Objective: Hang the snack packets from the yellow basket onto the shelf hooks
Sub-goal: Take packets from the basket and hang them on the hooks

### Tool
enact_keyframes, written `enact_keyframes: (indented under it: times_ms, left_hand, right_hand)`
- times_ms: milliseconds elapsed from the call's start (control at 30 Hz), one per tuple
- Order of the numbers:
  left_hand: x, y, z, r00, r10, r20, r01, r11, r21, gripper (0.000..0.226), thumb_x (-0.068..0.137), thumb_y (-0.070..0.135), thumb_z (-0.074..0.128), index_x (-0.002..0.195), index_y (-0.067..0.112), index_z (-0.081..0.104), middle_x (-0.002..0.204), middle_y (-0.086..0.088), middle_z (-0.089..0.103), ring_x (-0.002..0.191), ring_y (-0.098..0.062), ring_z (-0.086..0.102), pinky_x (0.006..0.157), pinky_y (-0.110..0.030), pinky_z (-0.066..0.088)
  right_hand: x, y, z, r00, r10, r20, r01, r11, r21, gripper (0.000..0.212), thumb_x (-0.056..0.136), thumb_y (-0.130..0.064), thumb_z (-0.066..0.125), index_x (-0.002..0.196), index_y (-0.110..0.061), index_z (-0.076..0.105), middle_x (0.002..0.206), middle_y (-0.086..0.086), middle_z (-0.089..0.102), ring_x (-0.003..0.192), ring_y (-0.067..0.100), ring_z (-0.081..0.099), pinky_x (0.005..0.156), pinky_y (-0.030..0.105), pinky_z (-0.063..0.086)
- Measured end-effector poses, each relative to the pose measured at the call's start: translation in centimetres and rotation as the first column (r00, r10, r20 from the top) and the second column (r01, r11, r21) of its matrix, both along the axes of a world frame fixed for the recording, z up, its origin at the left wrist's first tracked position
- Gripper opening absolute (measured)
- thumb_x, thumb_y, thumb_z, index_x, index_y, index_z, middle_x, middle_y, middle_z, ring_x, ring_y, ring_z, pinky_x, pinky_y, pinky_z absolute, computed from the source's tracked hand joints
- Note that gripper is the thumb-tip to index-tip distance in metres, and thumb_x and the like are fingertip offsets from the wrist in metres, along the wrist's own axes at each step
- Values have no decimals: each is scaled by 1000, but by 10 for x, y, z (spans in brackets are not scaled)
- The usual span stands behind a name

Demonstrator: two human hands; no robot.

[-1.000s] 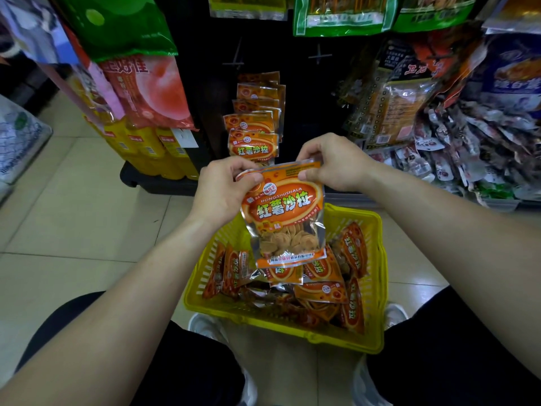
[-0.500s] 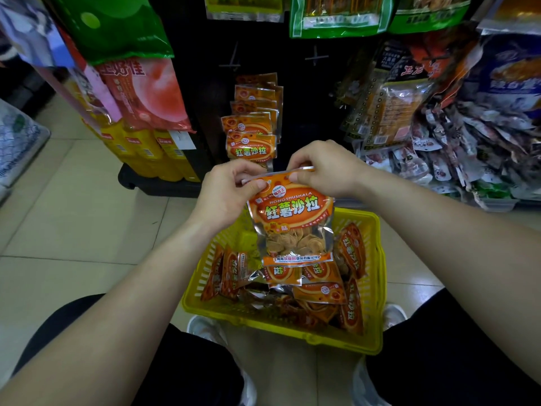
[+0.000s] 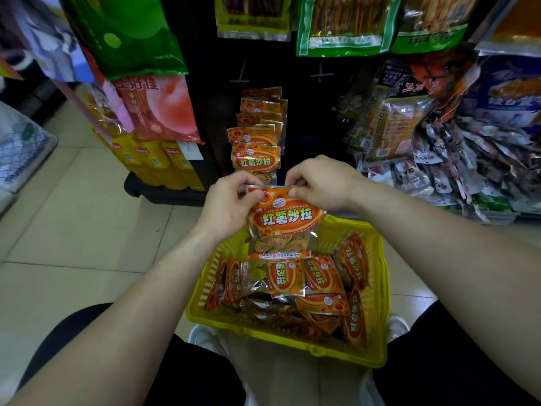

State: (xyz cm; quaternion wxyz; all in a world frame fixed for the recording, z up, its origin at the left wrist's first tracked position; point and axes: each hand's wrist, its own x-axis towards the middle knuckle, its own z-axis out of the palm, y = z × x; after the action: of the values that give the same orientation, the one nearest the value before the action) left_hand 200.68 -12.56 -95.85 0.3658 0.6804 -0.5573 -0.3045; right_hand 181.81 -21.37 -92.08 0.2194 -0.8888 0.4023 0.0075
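Yellow bottles [image 3: 152, 162] stand left; loose small packets [image 3: 468, 171] heap right.

Snack packet [image 3: 282, 221]: glossy foil-plastic film, clear window. Yellow basket [image 3: 377, 294]: slotted plastic. Floor [image 3: 73, 230]: smooth tile.

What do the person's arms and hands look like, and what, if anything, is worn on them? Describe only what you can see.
Both forearms are bare right to the picture's edge; no sleeve shows. The left hand and right hand wear no gloves, and no rings, watch or wristband are visible. The fingernails look short and unpainted. Lower down, dark trousers and white shoes show.
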Motion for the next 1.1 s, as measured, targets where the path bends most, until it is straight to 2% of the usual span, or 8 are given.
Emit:
enact_keyframes:
  times_ms: [133,267,333,567,667,833,1000,1100]
  left_hand:
    - [11,3,2,997,75,-33,-77,996,-47,3,94,22,68,96,23,66,87,10,71,84,-1,68,67,-15,51]
    - [38,6,0,980,199,-13,-199,977,-71,12,91,24,71,103,22,67,83,13,69,78,5,65,66,-5,45]
    - [53,7,-7,973,224,52,-223,975,-17,18,91,26,71,108,22,67,82,19,66,73,9,62,69,-8,44]
    - [72,2,-60,982,177,65,-187,965,183,18,89,27,70,106,25,68,92,12,70,91,-14,68,91,-39,55]
    - [82,-12,-73,982,151,112,-173,958,230,20,89,31,68,109,27,67,99,10,69,95,-13,67,89,-38,55]
    - [85,-53,-99,986,102,129,-131,962,240,17,92,23,66,108,25,70,92,12,68,91,-12,66,82,-27,52]
    - [64,-101,-137,992,115,47,-124,954,275,15,91,19,67,103,23,76,94,6,71,96,-13,68,92,-24,51]
    - [55,-130,-157,994,112,3,-108,945,308,21,92,26,67,113,25,73,110,6,72,107,-12,66,100,-26,48]
  right_hand:
    - [13,8,2,998,-47,29,50,991,-127,8,97,-41,57,98,-35,62,100,-9,67,94,16,64,68,29,46]
    - [16,0,14,989,-128,69,141,958,-248,19,97,-37,54,111,-32,67,110,-2,70,105,25,64,73,33,46]
    - [18,-14,21,979,-175,101,196,943,-270,19,97,-37,56,111,-31,68,111,1,70,106,28,64,76,36,50]
    - [59,-71,-6,968,-241,67,250,942,-222,20,98,-37,57,114,-29,67,110,1,69,99,23,65,77,38,56]
    - [83,-95,-36,965,-262,4,256,939,-230,23,99,-38,56,118,-29,66,115,1,68,101,22,64,73,33,52]
    - [109,-129,-81,958,-288,-1,281,935,-217,25,99,-38,56,120,-28,66,114,1,69,100,22,65,75,34,54]
    - [126,-164,-116,971,-234,45,238,966,-103,23,99,-34,58,116,-24,68,113,4,69,100,23,65,83,41,57]
    - [137,-182,-132,965,-228,125,235,971,-40,24,98,-32,59,118,-24,69,118,3,68,105,23,64,85,37,55]
